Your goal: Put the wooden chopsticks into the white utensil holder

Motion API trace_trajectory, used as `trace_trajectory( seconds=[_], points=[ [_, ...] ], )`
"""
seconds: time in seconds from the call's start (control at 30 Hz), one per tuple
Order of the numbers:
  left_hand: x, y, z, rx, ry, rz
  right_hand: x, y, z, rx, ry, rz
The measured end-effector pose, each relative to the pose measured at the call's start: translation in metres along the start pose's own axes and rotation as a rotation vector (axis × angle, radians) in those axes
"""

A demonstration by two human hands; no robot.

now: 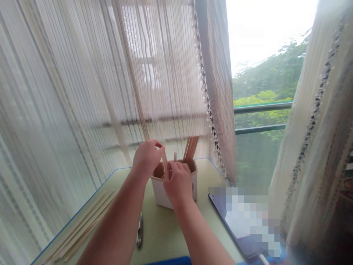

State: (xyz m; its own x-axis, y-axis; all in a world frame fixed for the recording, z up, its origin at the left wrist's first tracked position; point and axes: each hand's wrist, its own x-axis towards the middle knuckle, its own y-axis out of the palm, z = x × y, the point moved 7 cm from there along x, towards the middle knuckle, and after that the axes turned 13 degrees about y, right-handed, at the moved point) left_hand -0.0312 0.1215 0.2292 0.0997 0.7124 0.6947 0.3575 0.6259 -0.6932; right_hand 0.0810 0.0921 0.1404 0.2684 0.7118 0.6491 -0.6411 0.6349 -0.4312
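Observation:
A white holder box (160,193) stands on the pale green table (165,232) near the curtained window. Several wooden chopsticks (191,149) stand upright in its far right corner. My left hand (146,157) is above the box's left side, fingers pinched on a single chopstick (164,162) that points down into the box. My right hand (178,183) is closed over the box's front rim, and a short chopstick tip (175,157) shows just above its fingers.
More chopsticks (82,228) lie flat along the table's left edge. A metal utensil (139,232) lies between my forearms. A phone (239,224) rests at the right with a cable. Sheer curtains (82,92) hang close behind and at both sides.

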Motion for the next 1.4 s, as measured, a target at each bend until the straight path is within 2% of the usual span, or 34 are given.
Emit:
trace_trajectory(
  seconds=[0.13,0.23,0.3,0.43,0.53,0.63,0.77,0.93,1.03,1.2,1.4],
  points=[
    [0.001,-0.003,-0.008,0.154,0.038,0.117,0.001,-0.011,-0.004,0.047,0.016,-0.160],
    [-0.003,0.000,-0.009,0.167,0.062,0.230,0.002,-0.016,-0.010,0.038,0.038,-0.277],
    [-0.004,0.002,-0.005,0.138,0.082,0.291,0.003,-0.013,-0.013,0.039,0.039,-0.292],
    [-0.002,0.005,0.003,0.042,0.111,0.323,0.007,-0.008,-0.020,0.080,0.049,-0.300],
    [0.000,0.012,0.007,-0.090,0.120,0.304,0.010,-0.005,-0.029,0.153,0.124,-0.277],
    [0.000,0.019,0.010,-0.185,0.106,0.275,0.013,-0.001,-0.033,0.172,0.164,-0.191],
    [0.001,0.031,0.010,-0.309,0.146,0.299,0.012,0.000,-0.026,0.072,0.117,-0.123],
    [0.003,0.048,0.010,-0.412,0.238,0.400,0.010,0.001,-0.019,0.020,0.080,-0.054],
    [0.004,0.052,0.015,-0.472,0.235,0.411,0.009,-0.001,-0.014,-0.034,0.046,-0.037],
    [0.003,0.047,0.020,-0.588,0.211,0.443,0.005,-0.007,-0.005,-0.110,0.012,-0.072],
    [0.000,0.025,0.018,-0.528,0.156,0.406,-0.002,-0.009,0.006,-0.082,-0.096,-0.070]
  ],
)
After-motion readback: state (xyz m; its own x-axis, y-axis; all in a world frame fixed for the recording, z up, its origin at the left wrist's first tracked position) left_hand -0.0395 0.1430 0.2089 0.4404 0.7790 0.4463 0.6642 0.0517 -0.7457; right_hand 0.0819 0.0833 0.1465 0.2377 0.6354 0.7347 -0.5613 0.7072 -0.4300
